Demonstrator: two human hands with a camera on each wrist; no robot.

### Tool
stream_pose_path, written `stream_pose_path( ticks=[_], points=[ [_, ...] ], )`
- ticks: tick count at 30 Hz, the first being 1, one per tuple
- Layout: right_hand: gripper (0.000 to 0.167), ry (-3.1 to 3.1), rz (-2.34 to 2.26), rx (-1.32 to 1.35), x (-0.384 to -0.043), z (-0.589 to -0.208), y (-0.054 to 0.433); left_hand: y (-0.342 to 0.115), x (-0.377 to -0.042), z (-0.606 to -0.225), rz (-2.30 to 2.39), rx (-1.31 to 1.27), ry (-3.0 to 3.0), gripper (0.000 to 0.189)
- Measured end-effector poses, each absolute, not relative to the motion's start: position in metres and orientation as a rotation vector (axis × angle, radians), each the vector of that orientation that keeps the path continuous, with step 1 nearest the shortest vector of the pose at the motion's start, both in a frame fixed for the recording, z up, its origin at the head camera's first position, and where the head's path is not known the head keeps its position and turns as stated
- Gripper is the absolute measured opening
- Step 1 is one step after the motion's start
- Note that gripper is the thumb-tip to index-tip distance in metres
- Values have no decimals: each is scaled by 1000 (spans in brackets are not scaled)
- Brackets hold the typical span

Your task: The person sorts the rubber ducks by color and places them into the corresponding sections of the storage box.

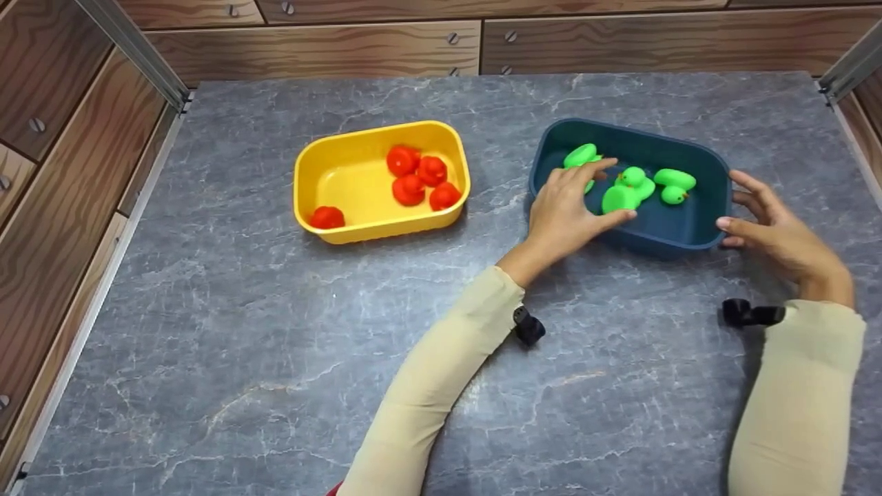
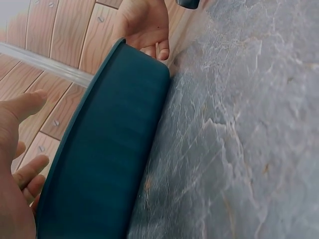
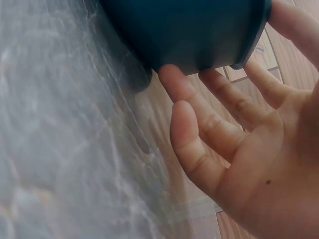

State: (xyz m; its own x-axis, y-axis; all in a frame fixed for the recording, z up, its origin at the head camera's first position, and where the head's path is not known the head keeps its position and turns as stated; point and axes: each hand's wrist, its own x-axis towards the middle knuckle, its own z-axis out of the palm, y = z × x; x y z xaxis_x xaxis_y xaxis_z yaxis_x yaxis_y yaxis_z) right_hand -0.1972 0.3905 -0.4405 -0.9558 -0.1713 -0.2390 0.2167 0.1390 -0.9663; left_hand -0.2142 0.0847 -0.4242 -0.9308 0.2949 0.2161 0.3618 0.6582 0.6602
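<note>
A dark blue plastic bin (image 1: 696, 155) holds several lime-green toy ducks (image 1: 675, 180). My left hand (image 1: 565, 210) reaches over the bin's left end with spread fingers and hides part of one duck; its thumb lies over the near rim, and nothing is in its grasp. At the opposite end, my right hand (image 1: 785, 231) has its thumb by the rim corner. In the right wrist view its fingertips (image 3: 172, 77) touch the bin's outer end wall. The left wrist view shows the bin's long side wall (image 2: 107, 129) with a hand at either end.
To the left stands a yellow bin (image 1: 344, 169) with several small red toys (image 1: 410, 188) inside. Both bins are on a grey marbled tabletop (image 1: 275, 358). Wood-patterned panels (image 1: 310, 52) border the back and the sides. Each sleeve carries a small black camera (image 1: 528, 326).
</note>
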Motion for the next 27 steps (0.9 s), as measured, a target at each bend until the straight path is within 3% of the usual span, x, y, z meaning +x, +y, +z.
stream_pose_path(
  ticks=[7, 15, 21, 27],
  points=[
    [74, 2176, -1835, 55, -197, -440, 389, 73, -212, -425, -1198, -642, -2674, 68],
    [76, 2605, -1292, 5, -193, -423, 388, 46, -211, -421, -1259, -704, -2552, 59],
    [75, 2774, -1132, 151, -189, -408, 375, 23, -212, -413, -1132, -669, -2607, 56],
    [63, 3046, -1189, 234, -184, -391, 353, -4, -215, -405, -1081, -598, -2617, 56]
  ],
)
